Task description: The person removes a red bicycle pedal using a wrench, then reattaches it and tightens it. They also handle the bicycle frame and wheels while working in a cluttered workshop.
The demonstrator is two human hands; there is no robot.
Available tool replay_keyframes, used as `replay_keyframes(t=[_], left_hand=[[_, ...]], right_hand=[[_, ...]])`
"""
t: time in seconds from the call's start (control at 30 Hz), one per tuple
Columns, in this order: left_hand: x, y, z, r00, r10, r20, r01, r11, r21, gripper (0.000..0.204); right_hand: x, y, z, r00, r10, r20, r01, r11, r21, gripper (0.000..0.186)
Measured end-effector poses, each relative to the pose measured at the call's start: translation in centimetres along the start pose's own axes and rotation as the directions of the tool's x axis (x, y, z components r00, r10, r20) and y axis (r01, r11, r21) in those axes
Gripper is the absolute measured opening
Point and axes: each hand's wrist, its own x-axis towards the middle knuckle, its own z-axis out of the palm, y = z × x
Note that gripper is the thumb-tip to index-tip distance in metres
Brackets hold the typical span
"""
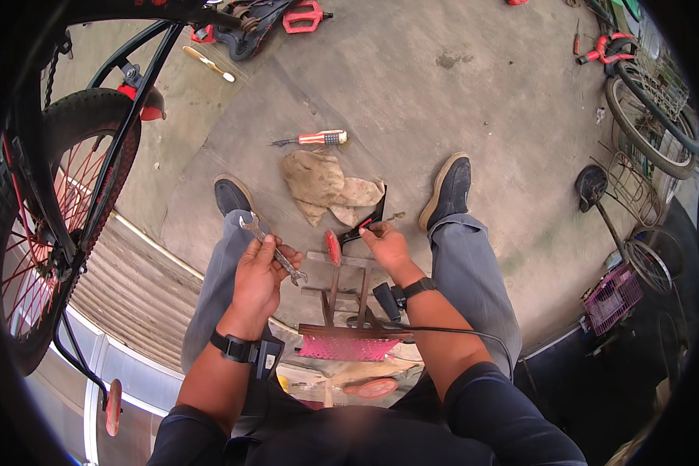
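My left hand (272, 260) grips a silver open-ended wrench (253, 227), held diagonally above my left shin. My right hand (384, 245) has its thumb and fingers on a black bent metal part with red on it (356, 231), in front of a small metal frame (363, 287) between my legs. A red oval piece (333, 248) stands on that frame, beside the part. A crumpled, stained beige cloth (311, 175) lies on the concrete floor just beyond, with a screwdriver (322, 137) with a striped handle past it.
A black bicycle with red spokes (62, 202) fills the left side. A saddle (241, 39), red pedal (303, 17) and long pale-handled tool (202, 60) lie at the top. Bicycle wheels (648, 116), red-handled screwdriver (577, 39) and pink basket (611, 299) are on the right.
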Motion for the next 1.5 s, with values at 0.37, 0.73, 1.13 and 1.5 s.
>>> replay_keyframes(t=[0.37, 0.73, 1.13, 1.5], left_hand=[[-0.1, 4.4, 1.6, 0.994, 0.109, -0.027, -0.110, 0.991, -0.082, 0.022], [-0.4, 5.3, 2.3, 0.989, 0.148, 0.002, -0.146, 0.982, -0.116, 0.020], [-1.5, 1.0, -0.2, 0.997, 0.065, -0.041, -0.067, 0.997, -0.048, 0.018], [-15.1, 2.3, -0.8, 0.993, 0.075, 0.093, -0.081, 0.994, 0.068, 0.019]], right_hand=[[12.0, -0.3, 0.0, 0.982, -0.099, -0.160, 0.032, 0.926, -0.375, 0.047], [10.5, -4.0, -5.5, 0.960, -0.254, -0.119, 0.153, 0.831, -0.535, 0.040], [11.3, -17.5, -31.6, 0.781, -0.419, -0.464, 0.218, 0.878, -0.426, 0.049], [-10.0, -20.5, -25.4, 0.844, -0.503, -0.188, 0.378, 0.804, -0.458, 0.058]])
